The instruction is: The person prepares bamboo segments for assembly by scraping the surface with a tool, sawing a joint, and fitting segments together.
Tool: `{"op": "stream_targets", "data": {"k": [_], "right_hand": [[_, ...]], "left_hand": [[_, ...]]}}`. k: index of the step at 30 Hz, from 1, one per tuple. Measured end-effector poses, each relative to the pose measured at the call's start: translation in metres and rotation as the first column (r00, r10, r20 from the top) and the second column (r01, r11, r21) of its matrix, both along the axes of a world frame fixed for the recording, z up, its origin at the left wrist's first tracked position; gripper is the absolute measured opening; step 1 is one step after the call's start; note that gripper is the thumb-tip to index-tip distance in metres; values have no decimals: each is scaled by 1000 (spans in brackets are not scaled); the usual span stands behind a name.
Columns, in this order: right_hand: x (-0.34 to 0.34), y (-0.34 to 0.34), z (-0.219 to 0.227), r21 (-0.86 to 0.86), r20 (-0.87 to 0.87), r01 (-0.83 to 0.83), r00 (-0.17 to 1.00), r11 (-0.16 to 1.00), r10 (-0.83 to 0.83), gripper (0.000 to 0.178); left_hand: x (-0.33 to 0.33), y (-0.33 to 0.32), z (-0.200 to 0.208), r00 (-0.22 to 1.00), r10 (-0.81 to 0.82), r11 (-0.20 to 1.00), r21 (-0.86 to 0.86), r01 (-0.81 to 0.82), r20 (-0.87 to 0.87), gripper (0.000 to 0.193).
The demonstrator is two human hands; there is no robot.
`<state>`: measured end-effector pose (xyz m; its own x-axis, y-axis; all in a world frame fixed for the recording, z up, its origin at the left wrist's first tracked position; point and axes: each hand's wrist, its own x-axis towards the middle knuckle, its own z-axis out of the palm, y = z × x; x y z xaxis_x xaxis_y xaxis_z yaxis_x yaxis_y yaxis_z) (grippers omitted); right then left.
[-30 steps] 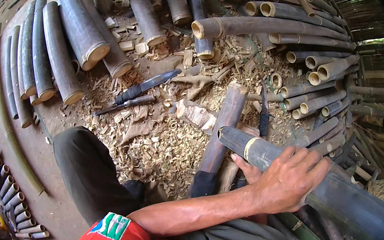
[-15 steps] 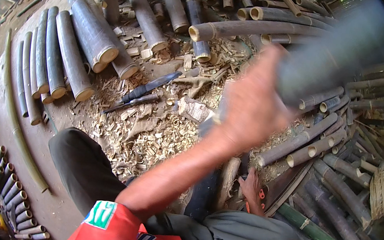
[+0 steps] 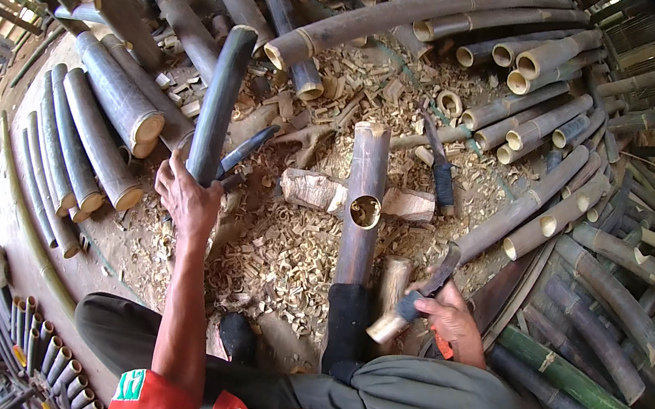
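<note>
My left hand [image 3: 192,201] is closed round the lower end of a dark bamboo tube [image 3: 223,98], which stands up tilted over the shavings. On the right, by my knee, my right hand [image 3: 452,318] grips a knife [image 3: 442,271] with a short dark blade and a wooden handle bound in dark wrapping. Between the hands lies a bamboo pole [image 3: 355,263] with a round opening in its side, resting across a pale wood block [image 3: 314,191]. Its near end meets my dark-covered lower leg [image 3: 346,324]. Something orange [image 3: 442,344] shows beside my right hand.
Wood shavings [image 3: 286,257] cover the ground. A second knife [image 3: 441,170] with a wrapped handle lies beyond the block; a dark-bladed tool [image 3: 247,150] lies behind the raised tube. Cut bamboo tubes [image 3: 100,152] line the left, with more bamboo [image 3: 545,202] stacked right and far.
My left hand has swung from the upper right to the left with the bamboo tube, uncovering the pole with the opening. My right hand has risen slightly, and the knife in it now shows.
</note>
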<state>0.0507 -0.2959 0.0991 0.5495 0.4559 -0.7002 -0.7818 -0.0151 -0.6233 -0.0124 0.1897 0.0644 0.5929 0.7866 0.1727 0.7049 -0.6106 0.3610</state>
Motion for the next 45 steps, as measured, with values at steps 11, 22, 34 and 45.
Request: {"op": "stream_targets", "data": {"k": [11, 22, 34, 45], "right_hand": [[-1, 148, -16, 306, -462, 131, 886, 943, 27, 26], [34, 198, -28, 347, -775, 584, 619, 733, -126, 37], [70, 136, -28, -145, -326, -465, 856, 873, 402, 39], [6, 171, -30, 376, -734, 468, 677, 800, -51, 39]], "left_hand": [[-36, -146, 102, 602, -727, 663, -565, 491, -330, 32], [164, -37, 85, -114, -916, 329, -883, 334, -385, 34], [-31, -217, 52, 826, -532, 239, -969, -64, -186, 40], [93, -108, 153, 35, -841, 430, -629, 648, -539, 19]]}}
